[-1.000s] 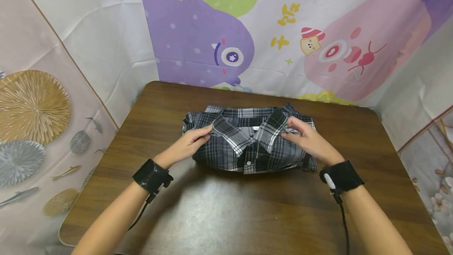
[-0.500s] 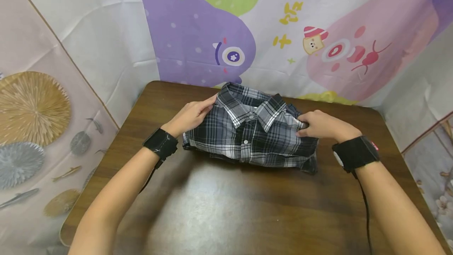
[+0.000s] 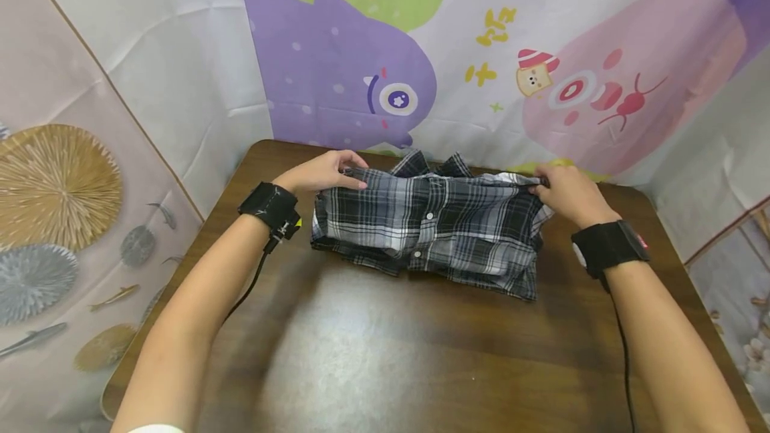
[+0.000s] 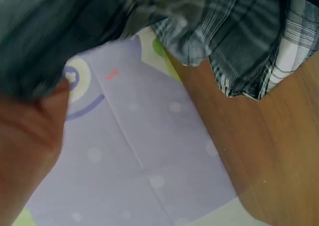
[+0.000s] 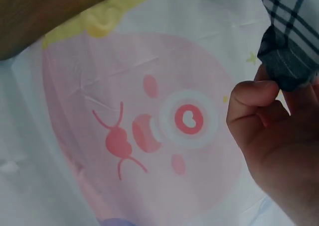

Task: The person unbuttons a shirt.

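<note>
A grey, black and white plaid shirt (image 3: 430, 219) with white buttons spans the middle of the table in the head view. My left hand (image 3: 323, 172) pinches its upper left edge between thumb and fingers. At the upper right corner, my right hand (image 3: 574, 196) grips the cloth. The shirt's top edge is raised, and two collar points (image 3: 454, 164) stick up behind it. In the right wrist view, thumb and fingers pinch a dark bit of the shirt (image 5: 291, 61). The left wrist view has the cloth (image 4: 239, 42) hanging above the table, blurred near the hand.
The brown wooden table (image 3: 373, 346) has rounded corners. Behind it hangs a cartoon-printed cloth (image 3: 361, 72), close to the table's far edge. Patterned sheets (image 3: 66, 232) enclose the sides. Each wrist wears a black strap (image 3: 271, 208) with a cable trailing down.
Both hands moved from the collar out to the shirt's upper corners. The shirt's upper front has been lifted and tipped, so the collar now lies behind the raised edge.
</note>
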Demonstrator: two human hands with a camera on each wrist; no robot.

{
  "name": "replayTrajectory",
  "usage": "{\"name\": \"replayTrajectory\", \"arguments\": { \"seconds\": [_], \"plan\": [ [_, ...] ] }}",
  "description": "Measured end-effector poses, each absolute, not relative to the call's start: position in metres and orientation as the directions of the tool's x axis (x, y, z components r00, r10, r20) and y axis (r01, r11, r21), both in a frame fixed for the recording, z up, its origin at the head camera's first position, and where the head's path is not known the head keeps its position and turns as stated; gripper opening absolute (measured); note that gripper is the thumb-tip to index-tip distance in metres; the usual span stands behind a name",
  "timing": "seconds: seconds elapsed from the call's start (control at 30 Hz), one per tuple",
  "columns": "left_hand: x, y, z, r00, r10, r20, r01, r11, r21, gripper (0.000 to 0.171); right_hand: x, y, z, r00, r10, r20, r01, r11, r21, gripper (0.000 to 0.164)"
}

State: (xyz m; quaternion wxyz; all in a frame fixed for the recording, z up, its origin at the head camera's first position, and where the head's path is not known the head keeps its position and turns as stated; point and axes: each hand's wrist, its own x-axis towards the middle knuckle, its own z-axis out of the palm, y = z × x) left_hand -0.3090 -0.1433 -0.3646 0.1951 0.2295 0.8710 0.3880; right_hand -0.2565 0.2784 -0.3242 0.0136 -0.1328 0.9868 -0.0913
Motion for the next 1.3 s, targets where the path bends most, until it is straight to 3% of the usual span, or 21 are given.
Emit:
{"name": "replayTrajectory", "arguments": {
  "seconds": [0.07, 0.13, 0.27, 0.4, 0.53, 0.63, 0.73, 0.83, 0.97, 1.17, 1.3],
  "plan": [
    [-0.311, -0.147, -0.361, -0.773, 0.564, -0.290, 0.208, 0.657, 0.724, 0.061, -0.257, 0.280, -0.325, -0.970, -0.242, 0.027, -0.243, 0.953, -0.183, 0.018],
    [-0.314, -0.153, -0.361, -0.728, 0.568, -0.384, 0.195, 0.708, 0.679, 0.060, -0.257, 0.283, -0.326, -0.972, -0.230, 0.043, -0.234, 0.952, -0.197, 0.022],
    [-0.316, -0.164, -0.360, -0.682, 0.580, -0.445, 0.171, 0.718, 0.674, 0.037, -0.258, 0.287, -0.326, -0.974, -0.225, 0.015, -0.222, 0.947, -0.232, 0.030],
    [-0.318, -0.166, -0.359, -0.747, 0.620, -0.240, 0.211, 0.564, 0.799, 0.021, -0.258, 0.285, -0.328, -0.975, -0.217, 0.044, -0.220, 0.929, -0.299, 0.036],
    [-0.320, -0.157, -0.361, -0.880, 0.460, 0.120, 0.348, 0.452, 0.822, 0.010, -0.264, 0.280, -0.340, -0.934, -0.109, 0.340, -0.229, 0.912, -0.339, 0.036],
    [-0.322, -0.144, -0.367, -0.937, 0.262, 0.233, 0.345, 0.581, 0.737, 0.033, -0.272, 0.274, -0.356, -0.889, -0.009, 0.457, -0.197, 0.909, -0.367, 0.039],
    [-0.324, -0.127, -0.379, -0.977, 0.139, 0.161, 0.210, 0.761, 0.614, 0.060, -0.280, 0.270, -0.373, -0.956, -0.047, 0.291, -0.176, 0.883, -0.436, 0.060],
    [-0.321, -0.114, -0.393, -0.996, 0.078, 0.038, 0.087, 0.859, 0.504, 0.075, -0.281, 0.266, -0.389, -0.986, -0.150, 0.077, -0.168, 0.861, -0.480, 0.080],
    [-0.318, -0.110, -0.412, -0.999, 0.044, -0.030, 0.022, 0.854, 0.521, 0.069, -0.272, 0.265, -0.407, -0.984, -0.180, 0.007, -0.157, 0.843, -0.514, 0.079],
    [-0.314, -0.127, -0.428, -0.996, -0.009, -0.092, -0.068, 0.742, 0.667, 0.056, -0.257, 0.285, -0.419, -0.996, -0.080, -0.042, -0.040, 0.811, -0.584, 0.068],
    [-0.308, -0.142, -0.435, -0.996, -0.067, -0.063, -0.092, 0.662, 0.744, 0.048, -0.250, 0.300, -0.423, -1.000, 0.001, -0.024, 0.016, 0.785, -0.620, 0.060]
  ]
}}
